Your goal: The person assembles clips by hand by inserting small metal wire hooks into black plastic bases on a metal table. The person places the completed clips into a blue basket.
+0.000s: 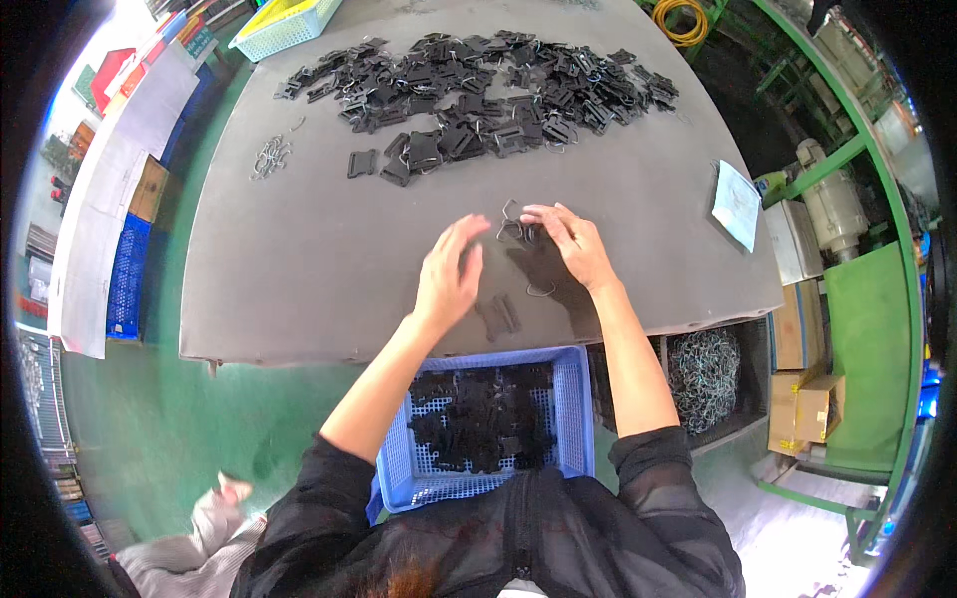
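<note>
My right hand (571,242) pinches a bent metal wire clip (510,218) just above the grey table (299,249). My left hand (451,274) hovers beside it, blurred, fingers apart, holding nothing I can make out. A black plastic buckle (497,317) and a second wire clip (540,289) lie on the table below the hands. A large heap of black buckles with wire clips (488,85) covers the far side. At the near edge, against my lap, a blue basket (573,399) holds several black buckles.
A small pile of loose wire clips (270,156) lies at far left, a yellow basket (284,25) at the far corner, a pale paper sheet (736,204) at right. A bin of wire clips (704,374) and cardboard boxes (805,384) sit under the table's right side.
</note>
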Demonstrator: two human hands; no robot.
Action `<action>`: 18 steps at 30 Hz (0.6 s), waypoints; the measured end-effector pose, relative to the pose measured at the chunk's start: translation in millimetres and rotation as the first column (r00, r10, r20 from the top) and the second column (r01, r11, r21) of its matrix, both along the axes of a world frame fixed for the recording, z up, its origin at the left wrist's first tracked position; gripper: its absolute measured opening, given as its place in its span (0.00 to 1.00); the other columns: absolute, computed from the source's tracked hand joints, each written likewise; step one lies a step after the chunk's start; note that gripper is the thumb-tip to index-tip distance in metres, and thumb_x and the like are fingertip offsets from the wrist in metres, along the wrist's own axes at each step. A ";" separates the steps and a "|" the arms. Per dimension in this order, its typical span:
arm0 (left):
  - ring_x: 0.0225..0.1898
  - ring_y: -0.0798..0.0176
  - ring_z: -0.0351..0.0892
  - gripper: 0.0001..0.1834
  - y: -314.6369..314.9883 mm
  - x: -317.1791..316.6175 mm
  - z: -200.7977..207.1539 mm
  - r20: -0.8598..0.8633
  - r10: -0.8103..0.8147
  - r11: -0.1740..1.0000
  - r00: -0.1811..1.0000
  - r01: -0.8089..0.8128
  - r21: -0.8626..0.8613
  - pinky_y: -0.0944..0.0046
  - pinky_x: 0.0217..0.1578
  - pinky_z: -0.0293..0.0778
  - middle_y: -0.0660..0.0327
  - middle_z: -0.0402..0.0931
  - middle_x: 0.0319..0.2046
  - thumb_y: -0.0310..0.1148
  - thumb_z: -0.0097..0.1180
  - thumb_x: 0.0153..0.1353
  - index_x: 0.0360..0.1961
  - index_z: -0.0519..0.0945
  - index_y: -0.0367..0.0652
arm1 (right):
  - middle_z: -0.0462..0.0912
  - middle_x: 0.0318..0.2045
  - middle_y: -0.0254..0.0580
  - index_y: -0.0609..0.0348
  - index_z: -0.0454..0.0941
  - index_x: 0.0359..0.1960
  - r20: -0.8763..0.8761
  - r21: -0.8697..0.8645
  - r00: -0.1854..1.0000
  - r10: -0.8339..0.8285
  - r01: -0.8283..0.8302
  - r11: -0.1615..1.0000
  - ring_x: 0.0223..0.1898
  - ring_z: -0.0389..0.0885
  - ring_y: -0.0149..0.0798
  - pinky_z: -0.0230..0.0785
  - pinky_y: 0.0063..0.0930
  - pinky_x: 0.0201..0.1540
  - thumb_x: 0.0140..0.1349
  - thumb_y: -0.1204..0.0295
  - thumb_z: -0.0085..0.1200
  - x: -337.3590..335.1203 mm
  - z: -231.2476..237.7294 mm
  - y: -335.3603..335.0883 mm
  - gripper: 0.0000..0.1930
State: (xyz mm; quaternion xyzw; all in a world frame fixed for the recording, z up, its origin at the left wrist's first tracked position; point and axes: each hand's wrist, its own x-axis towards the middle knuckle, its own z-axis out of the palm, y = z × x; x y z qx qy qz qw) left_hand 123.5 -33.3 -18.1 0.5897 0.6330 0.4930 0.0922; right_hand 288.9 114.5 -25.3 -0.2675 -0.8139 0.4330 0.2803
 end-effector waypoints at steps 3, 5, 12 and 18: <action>0.67 0.52 0.55 0.27 -50.7 24.7 13.4 -0.278 -0.185 0.968 0.942 0.126 -0.218 0.48 0.66 0.50 0.51 0.63 0.62 0.28 0.52 0.59 0.61 0.66 0.40 | 0.77 0.52 0.45 0.58 0.74 0.54 -0.266 -0.277 0.954 -0.138 0.061 0.959 0.61 0.67 0.45 0.53 0.33 0.65 0.65 0.64 0.49 7.8 -1.5 -12.3 0.18; 0.66 0.52 0.57 0.26 -71.5 32.3 14.9 -0.325 -0.368 0.911 0.871 0.268 -0.314 0.48 0.65 0.51 0.52 0.64 0.61 0.31 0.53 0.59 0.60 0.67 0.42 | 0.73 0.56 0.45 0.56 0.71 0.57 -0.239 -0.070 0.944 -0.227 0.216 0.974 0.64 0.62 0.46 0.50 0.38 0.66 0.64 0.61 0.51 6.5 0.9 -20.2 0.21; 0.47 0.50 0.77 0.12 -133.0 31.8 41.8 0.093 -0.343 0.883 0.935 0.354 -0.308 0.54 0.51 0.71 0.54 0.79 0.42 0.26 0.50 0.58 0.43 0.79 0.37 | 0.59 0.66 0.38 0.43 0.64 0.63 0.298 0.660 0.929 -0.221 -0.033 0.750 0.71 0.45 0.46 0.30 0.68 0.66 0.60 0.54 0.51 -23.9 10.1 -93.0 0.28; 0.45 0.50 0.77 0.11 -121.2 38.1 73.2 -0.065 -0.267 0.949 0.961 0.251 -0.193 0.56 0.47 0.72 0.53 0.79 0.40 0.26 0.50 0.59 0.42 0.79 0.37 | 0.57 0.68 0.30 0.42 0.63 0.64 0.430 0.668 0.745 -0.510 0.117 0.734 0.70 0.48 0.40 0.35 0.60 0.67 0.69 0.56 0.31 -16.7 -13.4 -16.6 0.23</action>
